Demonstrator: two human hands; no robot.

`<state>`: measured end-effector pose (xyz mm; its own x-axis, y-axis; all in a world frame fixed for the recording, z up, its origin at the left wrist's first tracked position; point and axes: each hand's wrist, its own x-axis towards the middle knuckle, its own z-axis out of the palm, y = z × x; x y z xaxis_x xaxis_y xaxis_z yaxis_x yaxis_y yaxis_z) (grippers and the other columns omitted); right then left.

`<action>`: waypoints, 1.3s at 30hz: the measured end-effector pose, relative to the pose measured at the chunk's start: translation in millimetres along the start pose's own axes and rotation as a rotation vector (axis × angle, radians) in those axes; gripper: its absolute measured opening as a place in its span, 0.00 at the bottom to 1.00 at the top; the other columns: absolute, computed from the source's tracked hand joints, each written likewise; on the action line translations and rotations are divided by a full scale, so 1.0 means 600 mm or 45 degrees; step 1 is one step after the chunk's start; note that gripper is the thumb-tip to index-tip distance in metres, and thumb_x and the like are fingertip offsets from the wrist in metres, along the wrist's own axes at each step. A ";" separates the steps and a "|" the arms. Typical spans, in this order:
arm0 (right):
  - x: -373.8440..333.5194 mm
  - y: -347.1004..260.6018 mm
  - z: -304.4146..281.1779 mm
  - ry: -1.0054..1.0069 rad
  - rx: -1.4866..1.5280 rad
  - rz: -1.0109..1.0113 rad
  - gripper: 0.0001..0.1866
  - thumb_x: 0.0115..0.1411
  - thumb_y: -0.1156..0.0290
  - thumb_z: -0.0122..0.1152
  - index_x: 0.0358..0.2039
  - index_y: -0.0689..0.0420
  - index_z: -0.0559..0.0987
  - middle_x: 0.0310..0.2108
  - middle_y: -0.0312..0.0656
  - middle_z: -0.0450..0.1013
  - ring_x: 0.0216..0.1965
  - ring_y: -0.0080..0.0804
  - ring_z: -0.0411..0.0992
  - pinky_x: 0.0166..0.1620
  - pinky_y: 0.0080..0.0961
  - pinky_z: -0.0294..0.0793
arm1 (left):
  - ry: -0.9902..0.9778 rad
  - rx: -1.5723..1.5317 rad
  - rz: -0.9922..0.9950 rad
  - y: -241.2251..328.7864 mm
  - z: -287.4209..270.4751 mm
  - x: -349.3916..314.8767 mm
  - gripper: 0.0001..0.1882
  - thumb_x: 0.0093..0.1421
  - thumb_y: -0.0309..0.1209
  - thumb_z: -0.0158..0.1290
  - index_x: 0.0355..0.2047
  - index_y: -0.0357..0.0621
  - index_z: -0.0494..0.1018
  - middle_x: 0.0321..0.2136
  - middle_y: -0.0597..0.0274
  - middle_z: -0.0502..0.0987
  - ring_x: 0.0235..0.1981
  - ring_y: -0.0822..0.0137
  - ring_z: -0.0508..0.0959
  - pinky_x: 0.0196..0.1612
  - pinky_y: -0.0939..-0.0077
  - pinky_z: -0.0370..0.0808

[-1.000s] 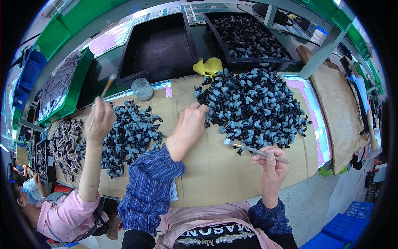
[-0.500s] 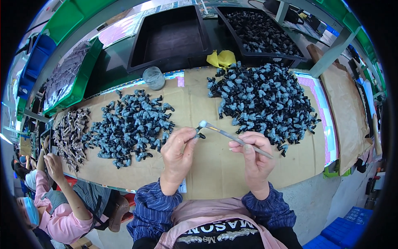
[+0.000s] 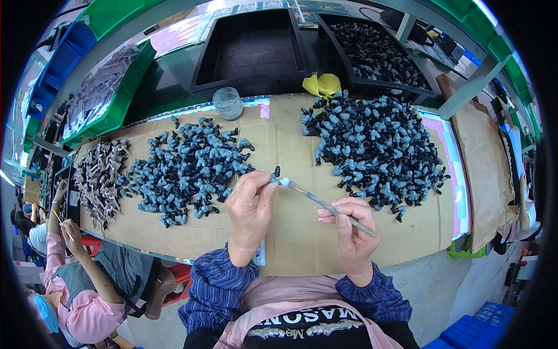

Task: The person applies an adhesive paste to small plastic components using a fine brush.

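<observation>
Between thumb and fingertips, my left hand (image 3: 250, 203) pinches a small black and grey-blue figure part (image 3: 275, 174), mostly hidden by the fingers. My right hand (image 3: 351, 230) grips a paintbrush (image 3: 317, 200) by its handle, slanting up to the left. Its pale bristle tip touches or nearly touches the part. To the left on the cardboard (image 3: 296, 250) lies a pile of similar grey-blue and black parts (image 3: 189, 168). A larger pile of such parts (image 3: 378, 145) spreads out on the right.
Beyond the cardboard stand an empty black tray (image 3: 253, 87), a black tray of dark parts (image 3: 378, 81), a clear cup (image 3: 228, 104) and a yellow cloth (image 3: 321, 85). Brownish parts (image 3: 99, 180) and a green bin (image 3: 110, 122) are at left, near a co-worker in pink (image 3: 87, 291).
The brush tip has come down slightly against the part, and the part's dark end now points upward in my left fingers. The view has shifted a little.
</observation>
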<state>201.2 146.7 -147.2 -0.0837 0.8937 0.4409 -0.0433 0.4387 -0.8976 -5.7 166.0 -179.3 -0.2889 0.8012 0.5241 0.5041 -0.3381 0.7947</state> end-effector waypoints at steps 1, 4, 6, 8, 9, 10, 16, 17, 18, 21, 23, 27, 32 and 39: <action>0.000 -0.001 -0.002 -0.036 -0.063 -0.022 0.07 0.74 0.77 0.52 0.46 0.68 0.73 0.44 0.52 0.76 0.45 0.37 0.80 0.45 0.28 0.86 | -0.020 0.028 -0.011 0.001 -0.002 0.000 0.07 0.61 0.17 0.64 0.39 0.31 0.78 0.39 0.54 0.82 0.37 0.71 0.82 0.38 0.78 0.83; 0.000 -0.005 -0.006 -0.100 -0.242 -0.127 0.07 0.74 0.76 0.53 0.46 0.67 0.74 0.41 0.50 0.79 0.46 0.37 0.79 0.49 0.30 0.83 | -0.016 0.136 0.025 0.004 -0.005 0.002 0.07 0.62 0.20 0.64 0.38 0.31 0.78 0.35 0.58 0.81 0.32 0.75 0.80 0.33 0.81 0.80; -0.001 -0.006 -0.006 -0.111 -0.321 -0.180 0.06 0.74 0.76 0.54 0.45 0.65 0.74 0.37 0.48 0.82 0.47 0.37 0.78 0.51 0.31 0.80 | -0.027 0.139 -0.018 0.004 -0.005 0.001 0.06 0.63 0.22 0.64 0.36 0.33 0.78 0.30 0.62 0.80 0.28 0.77 0.78 0.30 0.82 0.76; -0.003 -0.006 -0.003 -0.113 -0.366 -0.201 0.05 0.73 0.76 0.55 0.45 0.64 0.74 0.34 0.46 0.84 0.47 0.38 0.77 0.53 0.31 0.78 | -0.038 0.098 -0.103 0.004 -0.004 -0.001 0.06 0.65 0.24 0.64 0.34 0.34 0.78 0.26 0.65 0.79 0.25 0.79 0.76 0.27 0.84 0.73; -0.004 -0.005 -0.001 -0.108 -0.379 -0.231 0.05 0.73 0.76 0.55 0.45 0.63 0.74 0.34 0.46 0.84 0.47 0.38 0.77 0.52 0.31 0.78 | -0.042 0.056 -0.168 0.005 -0.002 -0.002 0.07 0.66 0.25 0.63 0.33 0.36 0.77 0.24 0.67 0.78 0.24 0.80 0.75 0.26 0.84 0.72; -0.005 -0.005 -0.001 -0.111 -0.396 -0.262 0.05 0.73 0.76 0.55 0.44 0.63 0.74 0.34 0.47 0.84 0.47 0.38 0.77 0.51 0.31 0.79 | -0.046 0.014 -0.232 0.005 -0.001 -0.003 0.08 0.67 0.25 0.63 0.31 0.37 0.77 0.23 0.68 0.77 0.23 0.81 0.74 0.25 0.85 0.70; -0.022 -0.003 0.008 -0.149 -0.383 -0.287 0.07 0.66 0.82 0.63 0.44 0.64 0.77 0.38 0.46 0.83 0.45 0.40 0.81 0.45 0.31 0.84 | 0.024 -0.389 -0.721 0.007 -0.003 0.002 0.11 0.69 0.29 0.61 0.29 0.42 0.74 0.22 0.68 0.78 0.19 0.81 0.74 0.22 0.87 0.69; -0.023 -0.001 0.009 -0.159 -0.400 -0.308 0.06 0.66 0.82 0.63 0.43 0.64 0.77 0.38 0.46 0.83 0.45 0.40 0.81 0.45 0.31 0.84 | 0.040 -0.427 -0.751 0.008 -0.004 0.003 0.11 0.69 0.30 0.61 0.29 0.43 0.74 0.22 0.68 0.78 0.19 0.80 0.75 0.22 0.87 0.69; -0.025 0.000 0.008 -0.168 -0.412 -0.310 0.06 0.66 0.82 0.63 0.43 0.64 0.78 0.38 0.46 0.83 0.45 0.40 0.81 0.45 0.31 0.84 | 0.057 -0.465 -0.781 0.008 -0.006 0.005 0.11 0.68 0.30 0.62 0.29 0.43 0.75 0.22 0.67 0.78 0.19 0.80 0.75 0.22 0.86 0.70; -0.027 0.004 0.000 -0.176 -0.434 -0.302 0.06 0.66 0.82 0.63 0.43 0.65 0.78 0.39 0.47 0.83 0.45 0.41 0.81 0.45 0.30 0.84 | 0.118 -0.605 -0.853 0.005 -0.012 0.008 0.11 0.68 0.30 0.62 0.28 0.43 0.74 0.22 0.66 0.79 0.19 0.80 0.75 0.21 0.86 0.70; -0.026 0.007 -0.004 -0.153 -0.432 -0.271 0.06 0.66 0.82 0.64 0.43 0.65 0.78 0.39 0.48 0.83 0.44 0.40 0.81 0.45 0.30 0.84 | 0.149 -0.687 -0.886 0.000 -0.016 0.009 0.11 0.68 0.30 0.62 0.28 0.43 0.74 0.22 0.66 0.79 0.19 0.80 0.75 0.20 0.85 0.70; -0.028 0.007 -0.003 -0.146 -0.316 -0.252 0.07 0.65 0.82 0.64 0.43 0.64 0.78 0.39 0.48 0.83 0.44 0.40 0.81 0.46 0.31 0.84 | 0.175 -0.795 -0.908 -0.011 -0.022 0.004 0.10 0.68 0.30 0.61 0.30 0.43 0.75 0.23 0.65 0.79 0.20 0.80 0.75 0.22 0.85 0.71; -0.028 0.014 -0.002 -0.237 -0.427 -0.303 0.07 0.66 0.83 0.62 0.43 0.64 0.77 0.37 0.49 0.84 0.44 0.40 0.81 0.45 0.31 0.84 | 0.128 -0.380 -0.595 -0.014 -0.069 -0.007 0.02 0.67 0.22 0.60 0.36 0.39 0.78 0.32 0.62 0.81 0.29 0.77 0.78 0.30 0.84 0.75; -0.048 0.033 -0.056 0.019 -0.181 0.049 0.08 0.74 0.76 0.52 0.47 0.67 0.73 0.46 0.55 0.74 0.41 0.37 0.81 0.44 0.28 0.86 | -0.252 0.660 -0.074 -0.020 -0.259 0.033 0.11 0.54 0.12 0.59 0.37 0.36 0.78 0.36 0.52 0.81 0.34 0.54 0.82 0.36 0.67 0.78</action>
<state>235.9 133.0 -177.5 -0.0676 0.9111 0.4067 0.1015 0.4118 -0.9056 -144.1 109.0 -131.1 -0.1951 0.9054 0.3770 0.8409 -0.0434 0.5395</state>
